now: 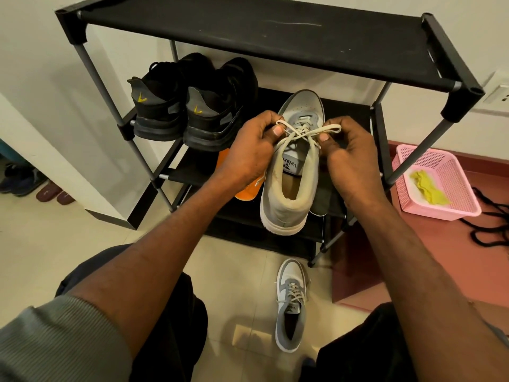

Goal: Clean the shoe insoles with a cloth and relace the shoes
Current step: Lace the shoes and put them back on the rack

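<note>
1. A person sits facing a black shoe rack (275, 28), both bare forearms reaching forward over their knees.
2. A grey shoe (292, 177) rests on a lower shelf of the rack, near that shelf's front edge, heel toward the person and toe pointing at the wall.
3. The left hand (253, 150) is closed in a pinch, thumb and fingers gripping one loop of the cream lace (305, 133) above the shoe's tongue.
4. The right hand (349, 158) is closed the same way on the other loop, and the two strands cross between the hands.
5. Judging by this, the lacing itself looks done on this shoe and the step in hand is tying the bow.
6. The next move probably calls for pulling both loops outward evenly until the knot seats against the tongue, without dragging the shoe off the shelf edge.
7. A second grey shoe (290, 307) stands on the tiled floor between the person's knees, already laced, its lace ends loose.
8. An orange insole (248, 193) lies on the same shelf just left of the held shoe, partly behind the left wrist.
9. A yellow cloth (429, 187) sits crumpled in a pink basket (465, 208) on the floor to the right of the rack.
10. A pair of black shoes (190, 106) sits at the left end of the upper shelf, heels outward.
</note>
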`<move>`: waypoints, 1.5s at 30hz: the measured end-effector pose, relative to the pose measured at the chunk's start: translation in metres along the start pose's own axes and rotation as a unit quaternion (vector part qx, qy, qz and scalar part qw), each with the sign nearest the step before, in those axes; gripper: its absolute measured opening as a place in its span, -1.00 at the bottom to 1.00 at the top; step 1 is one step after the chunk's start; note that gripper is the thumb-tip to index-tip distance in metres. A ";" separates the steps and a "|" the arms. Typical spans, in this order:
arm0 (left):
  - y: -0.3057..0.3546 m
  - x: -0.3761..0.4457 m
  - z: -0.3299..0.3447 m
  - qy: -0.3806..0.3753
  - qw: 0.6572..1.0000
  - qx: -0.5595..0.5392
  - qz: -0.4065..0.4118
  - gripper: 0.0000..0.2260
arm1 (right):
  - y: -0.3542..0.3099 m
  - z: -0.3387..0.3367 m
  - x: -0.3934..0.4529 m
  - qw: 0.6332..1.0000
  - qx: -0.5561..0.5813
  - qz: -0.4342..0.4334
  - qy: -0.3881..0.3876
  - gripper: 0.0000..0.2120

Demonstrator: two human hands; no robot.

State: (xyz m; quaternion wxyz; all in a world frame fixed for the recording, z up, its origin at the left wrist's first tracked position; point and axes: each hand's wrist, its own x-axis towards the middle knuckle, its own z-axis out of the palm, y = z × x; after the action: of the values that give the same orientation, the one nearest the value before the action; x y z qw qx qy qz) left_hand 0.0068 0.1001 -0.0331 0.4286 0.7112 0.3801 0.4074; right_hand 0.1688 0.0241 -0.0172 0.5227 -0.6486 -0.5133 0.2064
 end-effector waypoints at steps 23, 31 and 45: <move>0.001 -0.005 -0.012 0.000 0.995 -0.099 -0.006 -0.84 | -0.001 -0.007 0.000 0.993 0.092 0.072 0.006 -0.68; -0.003 -0.004 -0.015 -0.033 0.997 -0.076 0.008 -0.87 | -0.003 -0.010 -0.002 0.990 0.117 0.079 -0.020 -0.65; -0.005 -0.005 -0.015 -0.022 0.999 -0.025 0.014 -0.90 | 0.005 -0.008 0.001 0.992 0.103 0.077 -0.013 -0.85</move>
State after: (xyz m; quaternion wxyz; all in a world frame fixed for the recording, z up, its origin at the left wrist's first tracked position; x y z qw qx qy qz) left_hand -0.0094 0.1016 -0.0344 0.4487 0.7144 0.3503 0.4069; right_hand 0.1778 0.0215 -0.0184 0.5627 -0.6262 -0.4449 0.3057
